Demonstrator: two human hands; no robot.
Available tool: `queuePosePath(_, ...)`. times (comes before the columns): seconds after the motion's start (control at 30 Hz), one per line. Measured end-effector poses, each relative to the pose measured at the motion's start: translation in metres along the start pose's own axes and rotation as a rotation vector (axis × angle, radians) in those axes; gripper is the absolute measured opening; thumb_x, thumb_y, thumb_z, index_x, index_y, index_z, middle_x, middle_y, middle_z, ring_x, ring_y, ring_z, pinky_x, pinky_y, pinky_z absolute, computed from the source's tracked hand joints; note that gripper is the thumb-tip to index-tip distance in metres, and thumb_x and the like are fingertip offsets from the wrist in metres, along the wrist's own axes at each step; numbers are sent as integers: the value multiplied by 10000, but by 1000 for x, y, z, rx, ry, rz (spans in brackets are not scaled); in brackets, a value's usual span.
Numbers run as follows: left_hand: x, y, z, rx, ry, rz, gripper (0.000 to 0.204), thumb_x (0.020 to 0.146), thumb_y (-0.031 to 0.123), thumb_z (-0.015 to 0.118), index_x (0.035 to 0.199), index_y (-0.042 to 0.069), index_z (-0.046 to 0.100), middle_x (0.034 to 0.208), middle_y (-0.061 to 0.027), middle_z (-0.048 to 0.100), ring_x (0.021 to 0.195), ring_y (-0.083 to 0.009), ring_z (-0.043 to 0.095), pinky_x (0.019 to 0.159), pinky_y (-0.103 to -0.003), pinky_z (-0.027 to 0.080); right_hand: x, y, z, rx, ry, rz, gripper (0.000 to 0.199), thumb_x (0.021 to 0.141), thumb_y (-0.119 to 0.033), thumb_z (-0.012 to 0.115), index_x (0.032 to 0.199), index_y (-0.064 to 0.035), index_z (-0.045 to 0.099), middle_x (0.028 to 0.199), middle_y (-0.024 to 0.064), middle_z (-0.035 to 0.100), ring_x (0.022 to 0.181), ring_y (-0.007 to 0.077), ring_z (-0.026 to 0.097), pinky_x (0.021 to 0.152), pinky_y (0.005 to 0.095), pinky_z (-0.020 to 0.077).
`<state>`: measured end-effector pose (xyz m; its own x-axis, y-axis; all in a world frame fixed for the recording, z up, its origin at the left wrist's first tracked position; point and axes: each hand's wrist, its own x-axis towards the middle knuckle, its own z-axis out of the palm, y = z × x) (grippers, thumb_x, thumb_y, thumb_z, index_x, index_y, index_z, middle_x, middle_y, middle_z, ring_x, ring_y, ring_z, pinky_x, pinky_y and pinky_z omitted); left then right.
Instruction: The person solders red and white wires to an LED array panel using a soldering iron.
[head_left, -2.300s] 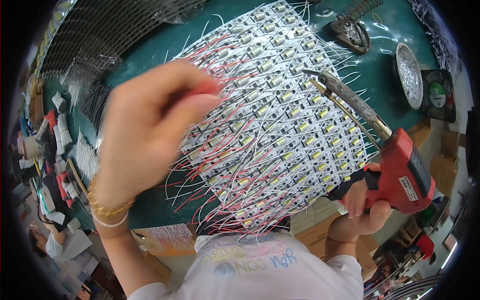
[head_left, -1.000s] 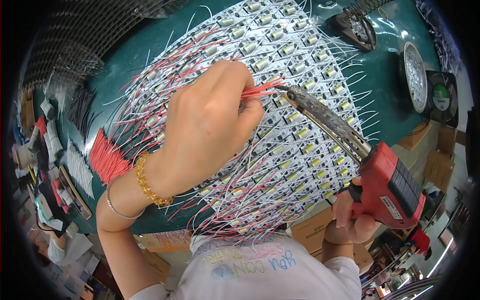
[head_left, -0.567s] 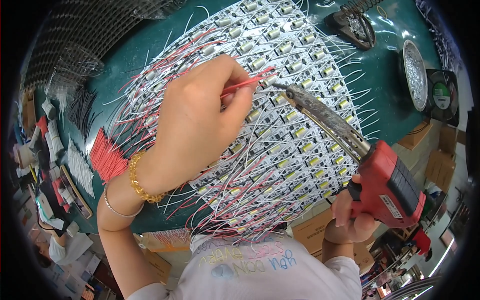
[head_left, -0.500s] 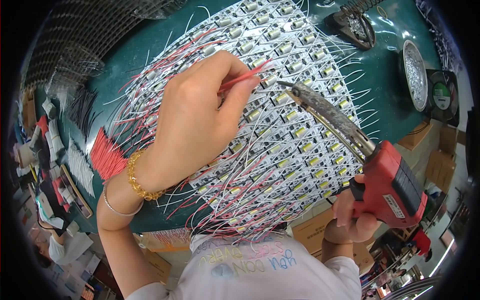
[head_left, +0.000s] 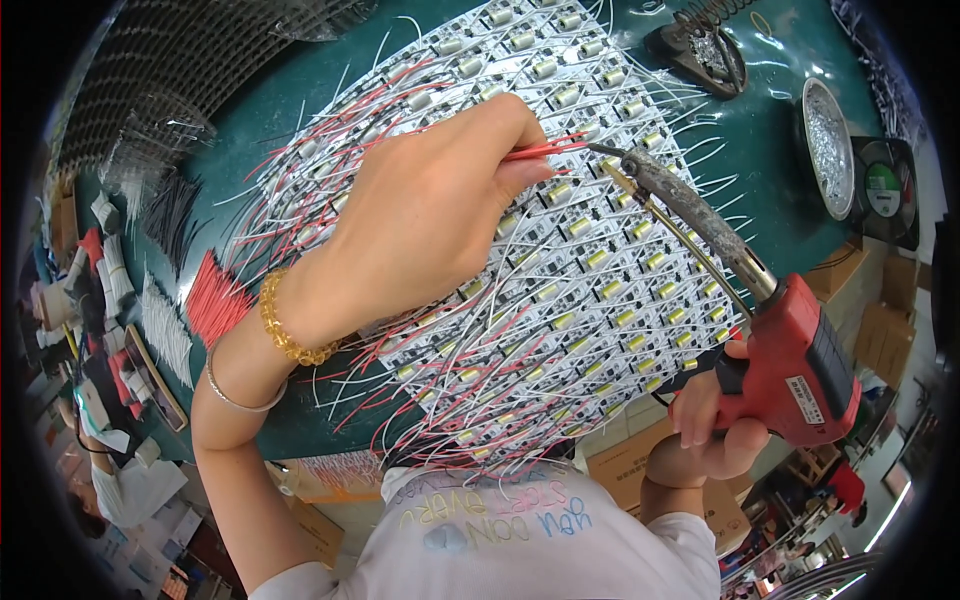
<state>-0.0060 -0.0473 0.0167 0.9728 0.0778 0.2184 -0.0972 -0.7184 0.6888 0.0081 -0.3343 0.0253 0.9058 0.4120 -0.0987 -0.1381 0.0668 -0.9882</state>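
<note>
— Head view, what do you see from where you stand?

— Left hand pinched narrow on a thin red wire, laying its bare end on the white panel of small LED boards that covers the green table. Right hand is wrapped tight round the grip of a red soldering gun, whose dark tip sits just beside the wire end.

— So which step?

— Soldering one lead to a pad, I'd judge. Next calls for holding the wire steady and bringing tip and wire together on the pad.

— Anything you can't make out?

— The pad itself is too small to tell, and the left palm hides the boards beneath it. The round metal dish near the table edge is bent by the lens.
</note>
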Motion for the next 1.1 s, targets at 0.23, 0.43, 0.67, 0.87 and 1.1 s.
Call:
queuePosePath(0.23, -4, 6, -5, -92, -19, -85, 56, 880, 50, 584, 908, 11, 554, 669, -35, 564, 548, -78, 483, 503, -231, 359, 0, -7, 3, 50, 84, 60, 910, 745, -595, 659, 1193, 156, 408, 482, -21, 471, 384, 77, 415, 390, 217, 342)
queuePosePath(0.43, -7, 6, -5, -72, 113, -168, 99, 845, 82, 630, 849, 16, 555, 637, -102, 565, 542, -263, 561, 502, -339, 425, 2, -6, 3, 41, 55, 55, 908, 752, -597, 649, 1196, 156, 404, 487, -16, 475, 393, 79, 425, 396, 217, 347)
queuePosePath(0.67, -1, -1, 2, -52, 22, -45, 73, 892, 59, 581, 938, 11, 551, 700, -50, 580, 555, -94, 493, 515, -235, 378, 2, -7, 2, 26, 62, 66, 918, 753, -611, 636, 1200, 155, 398, 484, -19, 469, 392, 80, 424, 400, 215, 347)
queuePosePath(0.87, -2, 2, 1, -1, -22, -57, 81, 876, 54, 595, 921, 11, 544, 661, -69, 523, 553, -132, 470, 509, -260, 370, 5, -2, 3, 15, 29, 38, 858, 806, -581, 596, 1216, 134, 359, 477, -19, 447, 379, 83, 419, 387, 212, 351)
queuePosePath(1.1, -12, 5, 1, 48, 110, -128, 68, 850, 43, 611, 865, 9, 554, 668, -71, 534, 554, -149, 487, 511, -259, 379, 1, -6, 5, 36, 106, 56, 924, 730, -601, 678, 1197, 150, 411, 479, -10, 464, 386, 82, 420, 395, 223, 332)
